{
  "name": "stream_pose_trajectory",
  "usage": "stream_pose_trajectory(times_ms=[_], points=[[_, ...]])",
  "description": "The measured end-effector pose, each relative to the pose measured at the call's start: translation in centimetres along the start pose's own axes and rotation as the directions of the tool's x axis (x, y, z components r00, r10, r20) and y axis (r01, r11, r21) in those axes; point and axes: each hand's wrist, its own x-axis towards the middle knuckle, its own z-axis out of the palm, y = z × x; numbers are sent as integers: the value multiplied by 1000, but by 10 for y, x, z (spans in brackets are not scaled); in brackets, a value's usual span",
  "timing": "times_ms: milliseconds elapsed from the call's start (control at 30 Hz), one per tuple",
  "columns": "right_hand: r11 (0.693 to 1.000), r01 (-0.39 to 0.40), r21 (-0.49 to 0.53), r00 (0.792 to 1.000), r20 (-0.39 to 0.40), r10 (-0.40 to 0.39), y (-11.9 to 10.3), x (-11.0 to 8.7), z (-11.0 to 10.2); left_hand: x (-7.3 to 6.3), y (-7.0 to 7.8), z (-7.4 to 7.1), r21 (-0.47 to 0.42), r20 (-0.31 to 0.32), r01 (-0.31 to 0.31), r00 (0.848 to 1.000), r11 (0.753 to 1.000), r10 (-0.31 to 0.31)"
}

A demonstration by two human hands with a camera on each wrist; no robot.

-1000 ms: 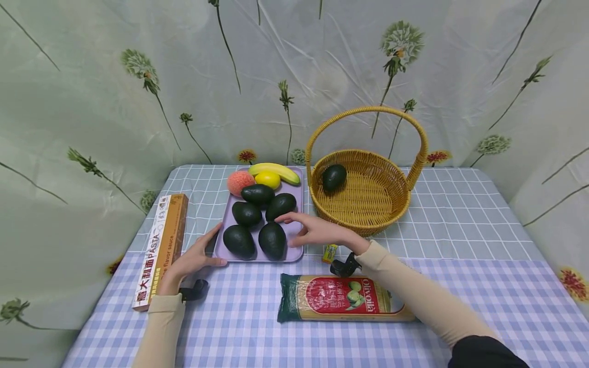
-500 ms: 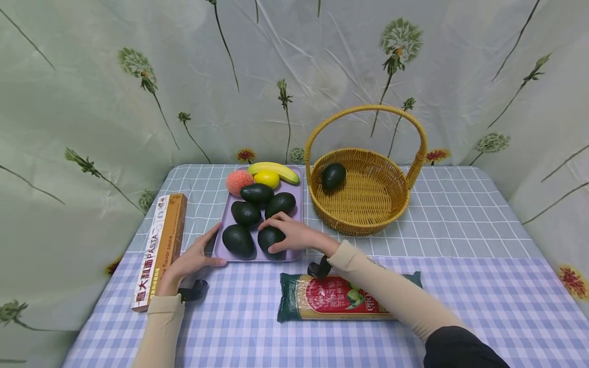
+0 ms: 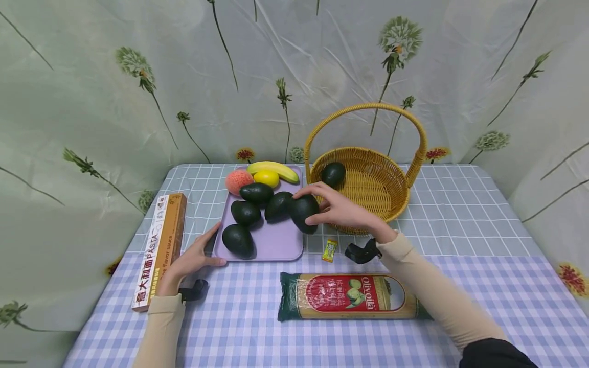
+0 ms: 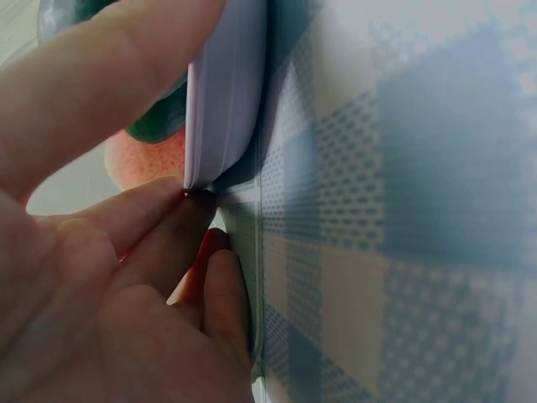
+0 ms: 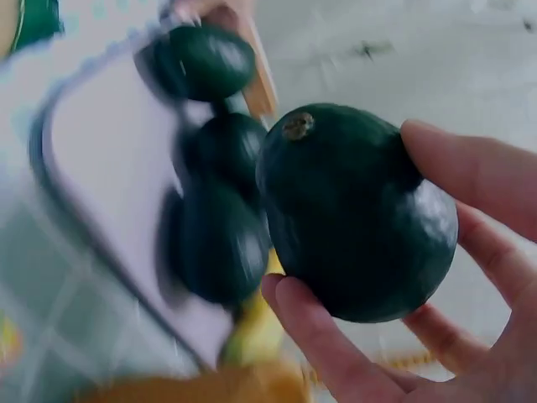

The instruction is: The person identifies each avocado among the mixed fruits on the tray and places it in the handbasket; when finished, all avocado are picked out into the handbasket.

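Note:
My right hand (image 3: 342, 207) grips a dark green avocado (image 3: 303, 212) between thumb and fingers, raised over the right edge of the lilac tray (image 3: 276, 243). In the right wrist view the stem scar shows on this avocado (image 5: 361, 218). My left hand (image 3: 193, 258) rests at the tray's near left corner, fingers along its side. The left wrist view shows fingertips touching the tray wall (image 4: 222, 109). Several avocados (image 3: 238, 240) lie on the tray, with a peach-like fruit (image 3: 239, 182), a lemon (image 3: 266, 178) and a banana (image 3: 274, 170) at its back.
Right of the tray stands a wicker basket (image 3: 407, 202) with a tall handle; one avocado (image 3: 333, 175) lies inside. A pasta box (image 3: 161, 250) is at the left. Nearer the front are a small yellow packet (image 3: 329, 250) and a bag of spaghetti (image 3: 349, 296).
My right hand closed round the avocado at the tray's near right, lifted it and carried it up and right towards the basket. My left hand stayed at the tray corner.

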Motion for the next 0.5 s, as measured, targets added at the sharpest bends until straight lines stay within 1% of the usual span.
stream_pose_trajectory(times_ms=[133, 267, 400, 500], points=[[997, -65, 34, 995, -75, 68, 11, -22, -35, 0, 0, -1, 6, -1, 5, 1000, 1000, -5], [988, -145, 61, 976, -154, 153, 25, -41, -63, 0, 0, -1, 4, -2, -5, 1000, 1000, 5], [977, -200, 75, 955, -207, 211, 37, -52, -83, 0, 1, -1, 2, -4, -28, 1000, 1000, 28], [974, -214, 72, 948, -224, 225, 42, -55, -91, 0, 1, -1, -1, -5, -35, 999, 999, 35]])
